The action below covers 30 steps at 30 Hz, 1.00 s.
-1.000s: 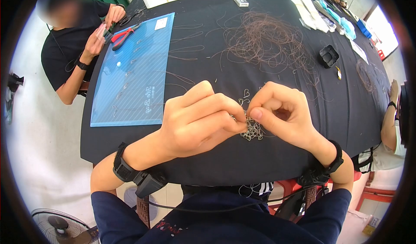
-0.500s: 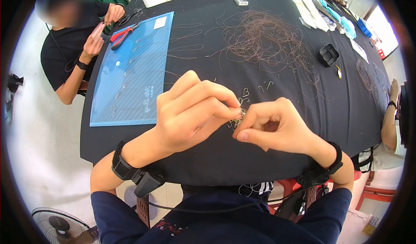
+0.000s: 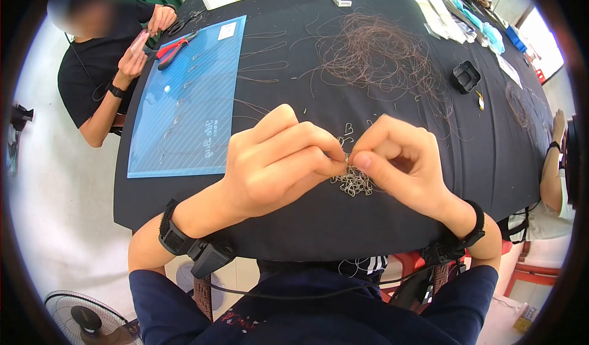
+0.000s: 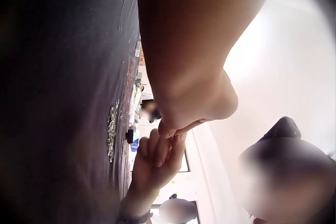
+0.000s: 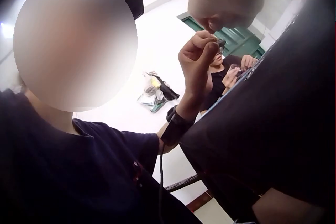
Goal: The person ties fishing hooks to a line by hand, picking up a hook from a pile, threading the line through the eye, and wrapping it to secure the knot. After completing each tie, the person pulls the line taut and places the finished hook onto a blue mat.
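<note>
Hooks (image 3: 354, 187), small and metallic, lie in a tangled heap toward the near edge of the black-covered table (image 3: 294, 237), right of the near right corner of the blue file bag (image 3: 205, 93). Over that heap the left hand (image 3: 270, 164) and right hand (image 3: 408, 164) bring their fingertips right beside each other. Half a second ago the right hand sat lower, covering much of the heap; now it has risen to the left hand's fingertips, and the hooks show beneath. Thumb and fingers of each are drawn together in a pinch, apparently clamped on one small piece, too small to identify. The shift suggests fine work on that piece; whether any brown thread (image 3: 380, 57), tangled nearer the far edge, is attached cannot be told.
</note>
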Available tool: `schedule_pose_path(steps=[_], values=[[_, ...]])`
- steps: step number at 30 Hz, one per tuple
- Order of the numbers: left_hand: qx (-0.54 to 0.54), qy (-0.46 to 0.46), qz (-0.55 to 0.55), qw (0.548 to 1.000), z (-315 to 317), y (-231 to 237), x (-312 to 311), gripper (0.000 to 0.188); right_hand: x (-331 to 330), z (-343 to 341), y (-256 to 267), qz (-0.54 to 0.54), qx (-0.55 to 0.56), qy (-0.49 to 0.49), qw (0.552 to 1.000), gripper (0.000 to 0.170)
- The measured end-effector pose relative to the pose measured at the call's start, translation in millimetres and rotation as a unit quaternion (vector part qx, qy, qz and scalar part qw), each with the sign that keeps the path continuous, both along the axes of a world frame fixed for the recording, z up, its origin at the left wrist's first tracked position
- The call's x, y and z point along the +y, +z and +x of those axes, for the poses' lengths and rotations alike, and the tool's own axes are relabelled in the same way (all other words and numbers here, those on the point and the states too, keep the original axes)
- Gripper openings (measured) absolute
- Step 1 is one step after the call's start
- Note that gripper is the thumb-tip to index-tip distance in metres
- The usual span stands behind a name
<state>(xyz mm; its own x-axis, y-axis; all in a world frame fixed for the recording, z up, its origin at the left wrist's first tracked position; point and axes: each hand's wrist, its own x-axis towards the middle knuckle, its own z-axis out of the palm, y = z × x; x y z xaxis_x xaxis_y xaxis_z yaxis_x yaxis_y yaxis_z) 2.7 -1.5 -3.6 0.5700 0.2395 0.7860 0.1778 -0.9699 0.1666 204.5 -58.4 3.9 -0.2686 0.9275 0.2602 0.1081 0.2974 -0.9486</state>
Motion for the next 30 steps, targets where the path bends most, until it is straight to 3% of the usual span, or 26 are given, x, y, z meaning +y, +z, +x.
schedule_pose_path(steps=[4,11,16,22,30], values=[[-0.005,-0.019,-0.047,0.999,2,2,-3,0.021,3,0,-3,0.024,0.003,-0.021,0.999,0.005],[-0.02,-0.045,-0.12,0.992,0,6,-7,0.021,3,-1,-1,-0.067,-0.028,-0.018,0.997,0.008],[-0.021,0.004,-0.065,0.998,-6,8,0,0.021,0,-4,3,-0.106,-0.055,0.012,0.993,0.008],[-0.011,0.032,-0.014,0.999,-6,8,1,0.02,-3,-3,3,-0.016,-0.095,0.063,0.993,0.003],[0.002,0.036,0.008,0.999,-5,5,2,0.02,-4,-3,2,0.049,-0.095,0.053,0.993,0.003]])
